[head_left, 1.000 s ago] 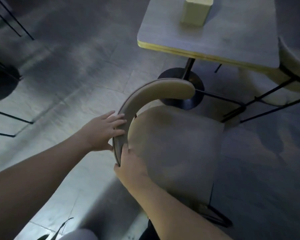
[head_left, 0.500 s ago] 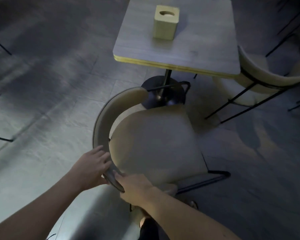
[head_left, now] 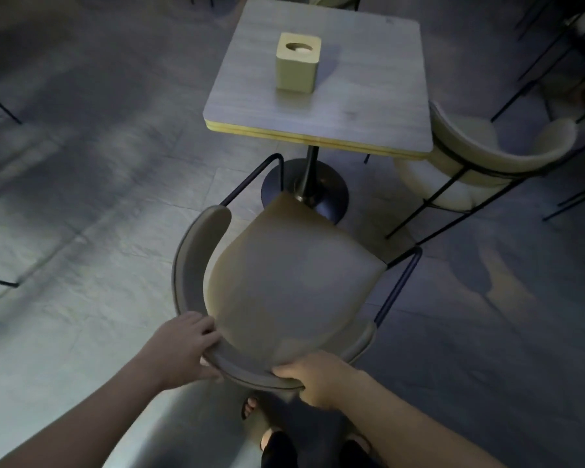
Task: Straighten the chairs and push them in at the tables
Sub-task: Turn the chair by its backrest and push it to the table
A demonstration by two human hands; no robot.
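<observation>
**A:** Which step are you on?

**B:** Squaring the near chair [head_left: 294,282] to the table [head_left: 321,82]. Your left hand [head_left: 183,352] is curled around the curved backrest [head_left: 196,275] at its left bend; your right hand [head_left: 321,380] clasps the same rail at its rear middle. Both are closed on the chair.

**A:** Where does the chair stand?

**B:** In front of the table's yellow near edge [head_left: 314,138], seat turned somewhat off square, its front corner over the round pedestal base [head_left: 335,194] as seen from above. It is not yet under the top.

**A:** What does the next move call for?

**B:** Likely a small twist to square it, then a straight push forward.

**A:** Room and edges?

**B:** Open floor [head_left: 81,197] lies left. To the right, a second chair [head_left: 480,163] sits at the table's side; keep your chair's right leg frame [head_left: 402,278] apart from it, and mind the pedestal.
</observation>
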